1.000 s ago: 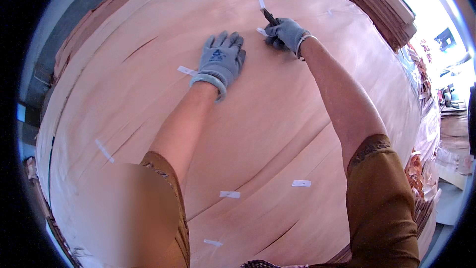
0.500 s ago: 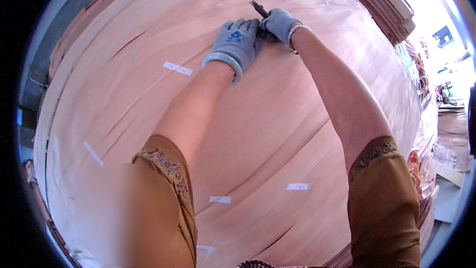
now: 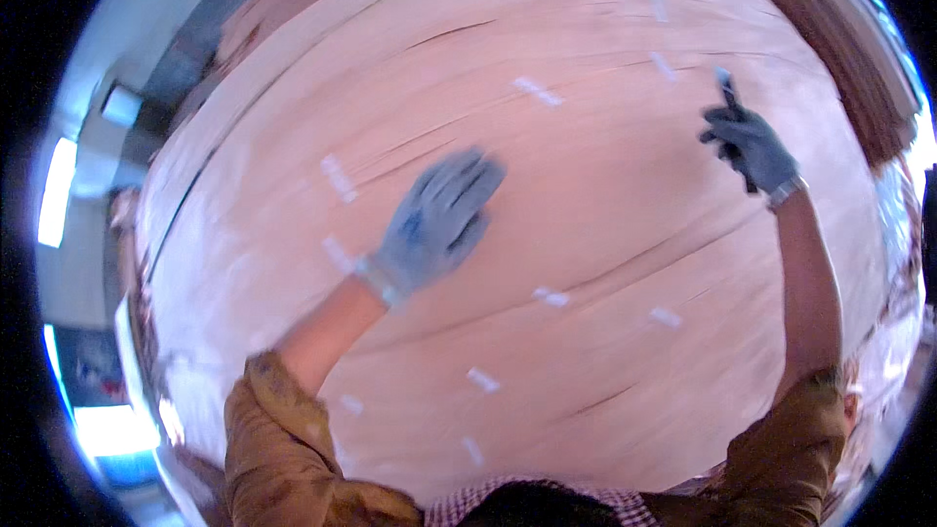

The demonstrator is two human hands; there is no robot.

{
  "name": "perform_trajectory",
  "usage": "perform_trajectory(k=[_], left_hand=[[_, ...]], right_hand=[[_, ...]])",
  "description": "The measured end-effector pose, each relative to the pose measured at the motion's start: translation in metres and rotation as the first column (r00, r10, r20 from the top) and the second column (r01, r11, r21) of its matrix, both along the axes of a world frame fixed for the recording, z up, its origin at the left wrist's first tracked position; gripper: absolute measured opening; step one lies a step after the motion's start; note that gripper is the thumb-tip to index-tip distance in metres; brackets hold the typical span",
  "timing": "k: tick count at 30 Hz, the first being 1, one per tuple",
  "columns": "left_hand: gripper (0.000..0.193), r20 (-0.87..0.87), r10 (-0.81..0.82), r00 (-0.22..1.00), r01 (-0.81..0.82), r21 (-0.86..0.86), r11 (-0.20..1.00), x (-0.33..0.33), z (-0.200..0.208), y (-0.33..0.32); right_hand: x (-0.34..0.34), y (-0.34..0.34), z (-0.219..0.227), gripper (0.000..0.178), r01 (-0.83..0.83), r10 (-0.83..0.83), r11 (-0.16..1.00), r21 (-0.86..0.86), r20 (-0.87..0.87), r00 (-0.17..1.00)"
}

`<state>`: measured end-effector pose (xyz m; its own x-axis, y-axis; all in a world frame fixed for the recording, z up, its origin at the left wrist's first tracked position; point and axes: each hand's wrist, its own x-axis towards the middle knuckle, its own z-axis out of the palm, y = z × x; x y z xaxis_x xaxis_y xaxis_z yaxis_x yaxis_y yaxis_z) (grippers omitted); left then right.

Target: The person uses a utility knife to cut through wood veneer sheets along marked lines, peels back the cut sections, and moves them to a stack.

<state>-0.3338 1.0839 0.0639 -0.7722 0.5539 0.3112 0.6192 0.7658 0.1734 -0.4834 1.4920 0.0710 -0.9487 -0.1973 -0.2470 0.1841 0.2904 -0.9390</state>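
A large sheet of pinkish-tan wood veneer spreads out under both arms, with dark splits and wavy ridges across it. My left hand, in a grey-blue glove, is at the middle left over the sheet. It holds nothing; its fingers are stretched out and a little blurred. Farther right, my right hand, also gloved, is closed round a dark utility knife whose pale tip points away from me. Short white tape strips lie scattered on the veneer, some near my left hand.
More brown veneer sheets are stacked at the far right edge. A long dark split runs across the far part of the sheet. Bright windows or lamps show beyond the left edge.
My hands, together at the far side before, are now apart. The left has drawn back nearer and the right has moved right, still holding the knife. The view has shifted and turned.
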Motion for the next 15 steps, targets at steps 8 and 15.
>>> perform_trajectory(k=[8,15], left_hand=[[0.056,0.217,0.925,0.312,-0.89,-0.275,0.365,0.478,-0.025,-0.116],[0.073,0.181,0.956,0.232,-0.95,-0.17,0.263,0.518,-0.087,-0.106]], right_hand=[[0.191,-0.099,0.031,0.044,-0.377,0.455,0.882,-0.282,0.305,0.837],[0.369,-0.167,0.014,0.047,-0.543,0.696,0.717,-0.437,0.496,0.52]])
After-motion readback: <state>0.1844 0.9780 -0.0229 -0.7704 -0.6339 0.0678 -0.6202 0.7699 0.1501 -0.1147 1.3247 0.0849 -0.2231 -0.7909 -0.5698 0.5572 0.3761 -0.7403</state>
